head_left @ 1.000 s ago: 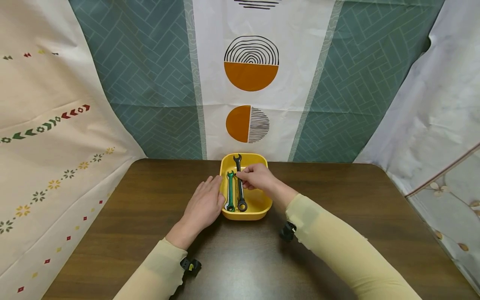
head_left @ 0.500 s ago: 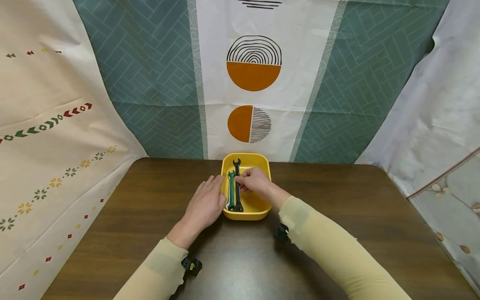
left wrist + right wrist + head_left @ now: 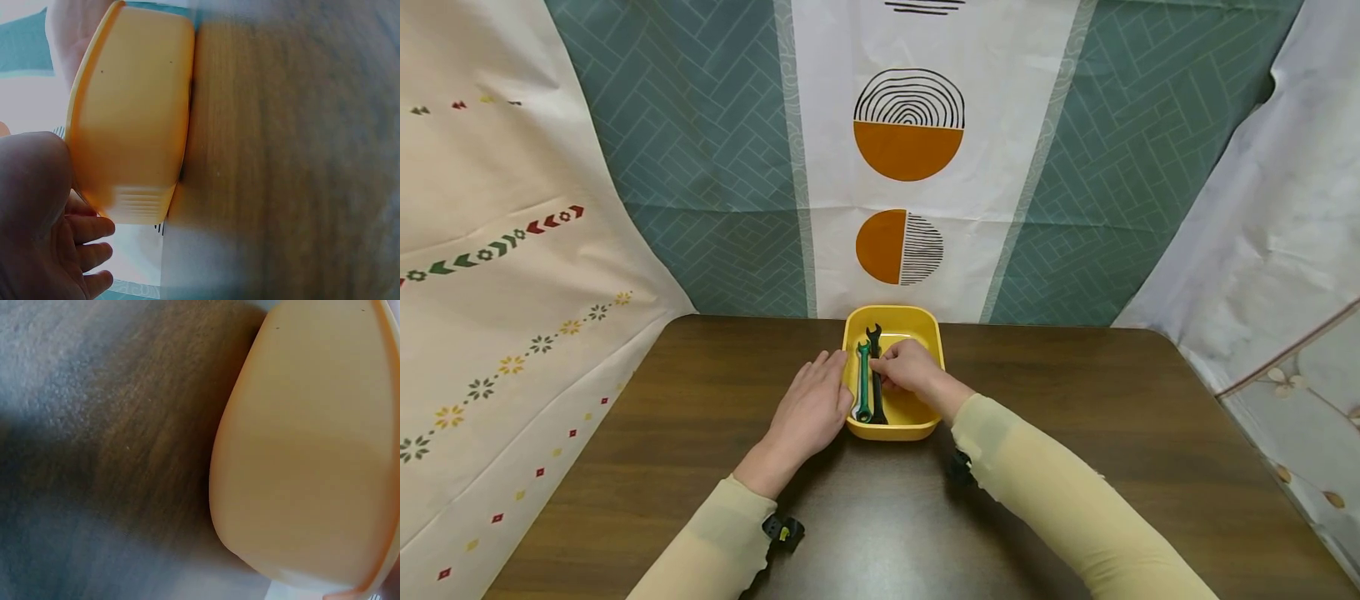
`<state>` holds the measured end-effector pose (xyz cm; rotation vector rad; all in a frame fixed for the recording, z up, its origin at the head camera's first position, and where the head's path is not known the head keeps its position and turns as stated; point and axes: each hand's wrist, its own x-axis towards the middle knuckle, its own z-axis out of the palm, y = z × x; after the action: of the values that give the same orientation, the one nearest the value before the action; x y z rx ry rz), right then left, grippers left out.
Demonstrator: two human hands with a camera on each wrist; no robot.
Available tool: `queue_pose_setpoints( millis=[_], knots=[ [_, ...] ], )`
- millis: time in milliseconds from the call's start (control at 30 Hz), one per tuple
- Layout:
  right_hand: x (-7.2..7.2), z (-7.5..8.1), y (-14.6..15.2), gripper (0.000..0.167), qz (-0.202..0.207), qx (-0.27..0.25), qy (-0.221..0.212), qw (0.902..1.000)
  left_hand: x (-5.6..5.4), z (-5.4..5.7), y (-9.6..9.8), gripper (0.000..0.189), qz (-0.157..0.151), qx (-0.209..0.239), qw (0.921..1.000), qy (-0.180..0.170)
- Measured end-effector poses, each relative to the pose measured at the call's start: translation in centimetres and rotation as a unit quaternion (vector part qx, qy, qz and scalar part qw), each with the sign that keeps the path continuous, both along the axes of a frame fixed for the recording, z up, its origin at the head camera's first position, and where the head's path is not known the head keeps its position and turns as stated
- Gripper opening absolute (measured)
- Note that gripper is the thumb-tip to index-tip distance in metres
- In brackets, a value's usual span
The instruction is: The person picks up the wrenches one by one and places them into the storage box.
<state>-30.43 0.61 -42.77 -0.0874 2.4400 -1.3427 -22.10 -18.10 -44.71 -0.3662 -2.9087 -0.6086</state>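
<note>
A yellow plastic bin stands near the table's far edge. Inside it, along the left side, a green combination wrench lies lengthwise, with a pale wrench end partly visible beside it. Just right of the green one is a longer black combination wrench, which my right hand pinches near its middle from the right. My left hand rests against the bin's left side, its fingers extended along the rim. Both wrist views show the bin's outer wall; the right wrist view leaves the pinching fingers out of sight.
The bin sits on a dark brown wooden table. Behind it hangs a patterned green and white cloth, close to the far edge. Pale cloths drape along both sides.
My right hand has shifted the black wrench left and toward me inside the bin, up beside the green one. A thin gold wrench between them is now hidden. My left hand keeps its place.
</note>
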Motion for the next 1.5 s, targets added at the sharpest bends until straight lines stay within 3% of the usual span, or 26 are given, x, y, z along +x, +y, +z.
queue_pose_setpoints(
  millis=[333, 1000, 1500],
  knots=[
    [-0.4, -0.9, 0.0, 0.030, 0.006, 0.028, -0.006, 0.9996, 0.1, 0.1, 0.1, 0.060, -0.001, -0.004, 1.0000, 0.001],
    [-0.6, -1.2, 0.0, 0.035, 0.034, 0.094, 0.005, 0.9950, -0.1, 0.1, 0.1, 0.059, 0.000, -0.005, 1.0000, 0.000],
    [-0.1, -0.4, 0.2, 0.037, 0.066, 0.112, 0.018, 0.9913, -0.1, 0.0, 0.1, 0.059, -0.003, -0.009, 0.9999, 0.004]
  ],
)
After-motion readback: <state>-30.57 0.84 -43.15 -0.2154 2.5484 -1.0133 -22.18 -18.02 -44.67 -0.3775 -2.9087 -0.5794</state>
